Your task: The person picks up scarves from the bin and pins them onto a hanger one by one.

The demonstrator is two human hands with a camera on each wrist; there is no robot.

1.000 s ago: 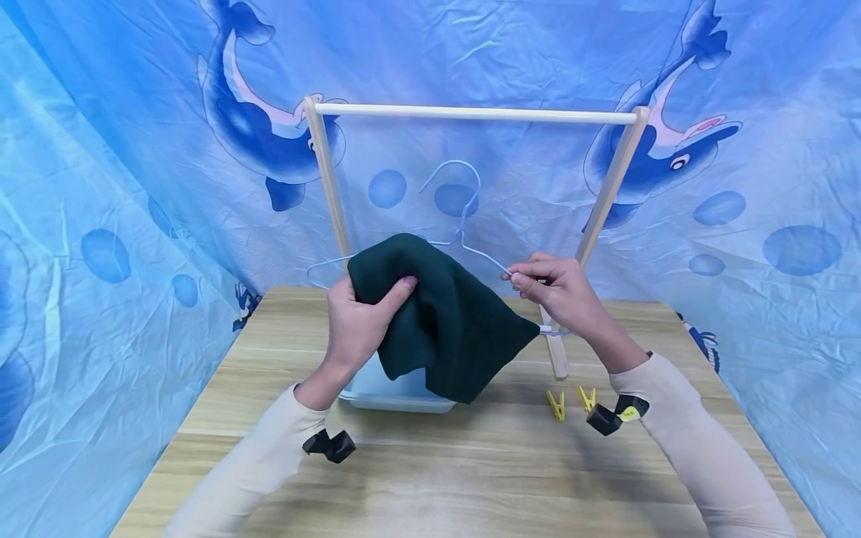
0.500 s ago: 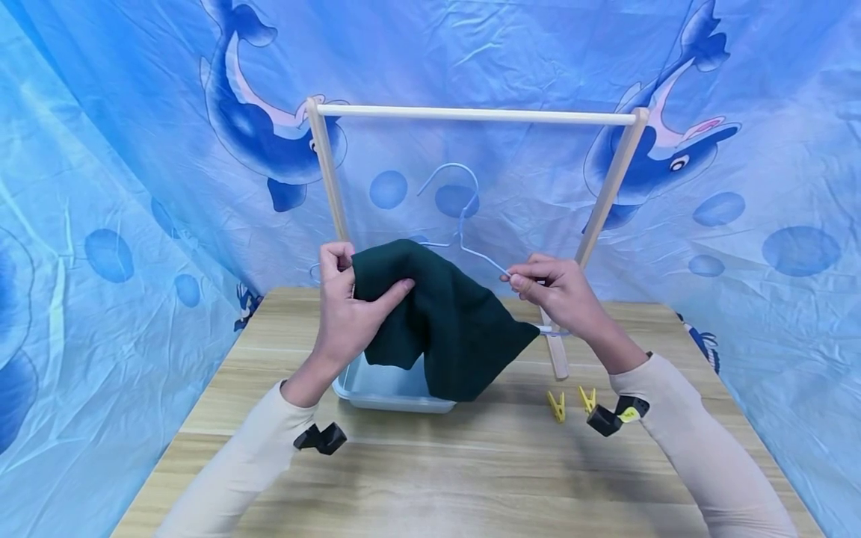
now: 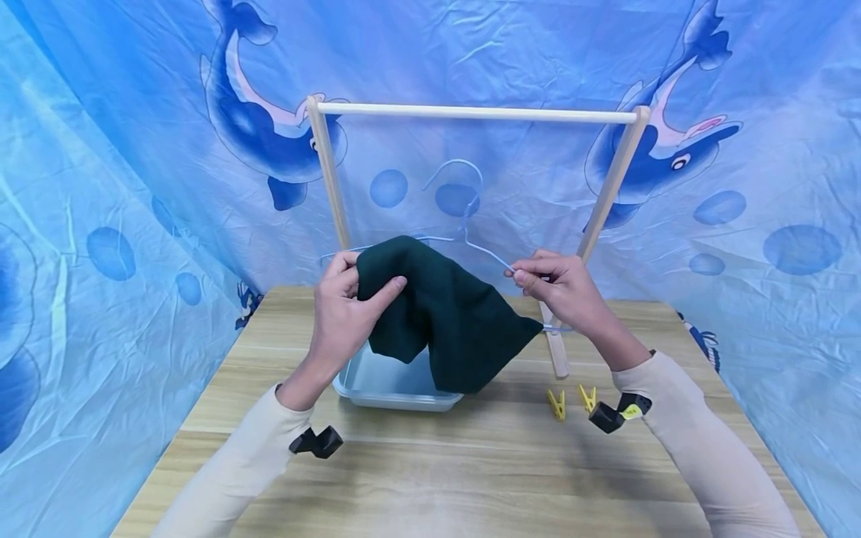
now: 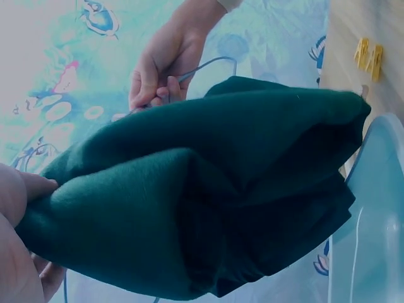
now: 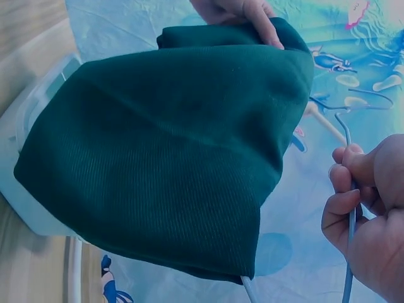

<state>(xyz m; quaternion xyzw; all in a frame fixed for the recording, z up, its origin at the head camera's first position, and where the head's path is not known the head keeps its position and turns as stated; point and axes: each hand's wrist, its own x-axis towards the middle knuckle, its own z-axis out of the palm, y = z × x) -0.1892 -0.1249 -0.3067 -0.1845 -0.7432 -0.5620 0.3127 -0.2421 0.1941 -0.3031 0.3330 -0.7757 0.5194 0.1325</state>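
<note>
A dark green cloth (image 3: 464, 321) hangs bunched over the lower part of a light blue wire hanger (image 3: 487, 252). In the head view my left hand (image 3: 339, 314) grips the cloth's upper left edge, thumb in front and other fingertips hidden behind it. My right hand (image 3: 561, 288) pinches the hanger's right sloping wire between thumb and fingers; the right wrist view shows those fingers curled round the wire (image 5: 352, 233). The hook points up, free of the rack. Beyond the cloth's right corner the hanger's lower bar (image 3: 554, 328) pokes out; how the cloth lies on it is mostly hidden.
Behind the hanger stands a wooden rack with a white rail (image 3: 471, 113). Under the cloth sits a pale blue plastic tub (image 3: 397, 402). Two yellow clothespins (image 3: 556, 405) lie on the wooden table (image 3: 430, 478) at the right. A blue dolphin-print curtain surrounds the table.
My left hand has slid slightly left along the cloth's edge, and more of its fingers show there. The cloth's lower left part has shifted, uncovering more tub. My right hand has barely moved.
</note>
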